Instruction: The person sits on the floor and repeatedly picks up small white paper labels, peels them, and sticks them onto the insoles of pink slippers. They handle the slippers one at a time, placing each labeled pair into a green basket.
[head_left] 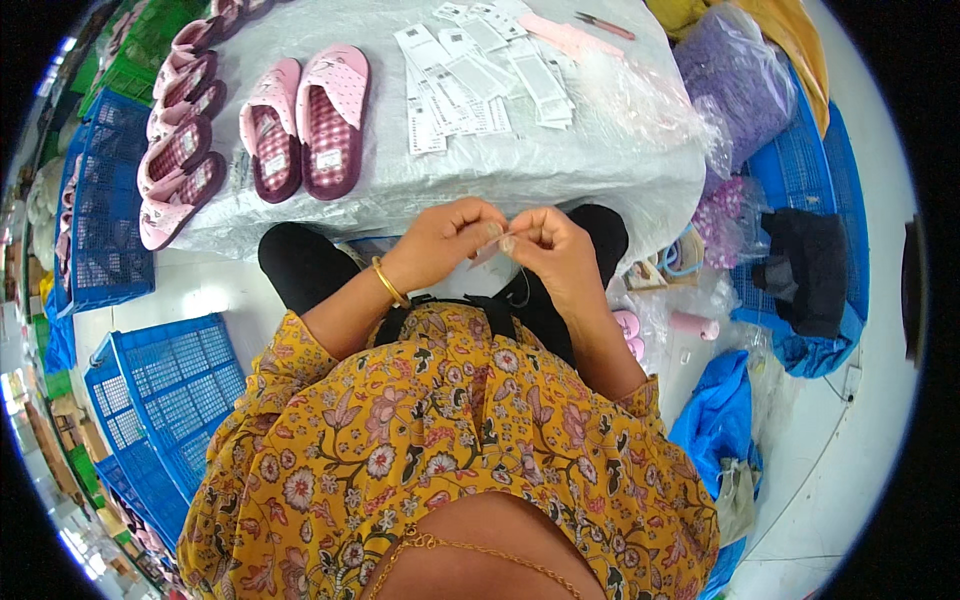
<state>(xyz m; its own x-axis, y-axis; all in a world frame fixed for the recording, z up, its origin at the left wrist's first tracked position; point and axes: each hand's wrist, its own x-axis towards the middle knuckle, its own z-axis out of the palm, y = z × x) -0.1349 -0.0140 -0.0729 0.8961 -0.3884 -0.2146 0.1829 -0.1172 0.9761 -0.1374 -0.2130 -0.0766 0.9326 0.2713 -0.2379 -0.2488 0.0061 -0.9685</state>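
My left hand [440, 240] and my right hand [552, 245] meet over my lap, just off the table's near edge. Both are closed in a pinch, with fingertips almost touching. Between them is a small pale pink piece [487, 250], thin and flat; its exact kind does not show. A thin dark loop hangs under my right fingers. On the table to the left lies a pair of pink slippers [335, 125] with checked insoles and dark soles. Printed white paper tags [470, 75] are spread in a loose pile beyond my hands.
More pink slippers [180, 155] stand in a row along the table's left edge. A pen [605, 25] and crumpled clear plastic [645, 95] lie at the far right. Blue crates [175, 385] stand on the left; a purple bundle in plastic [735, 85] rests at the right.
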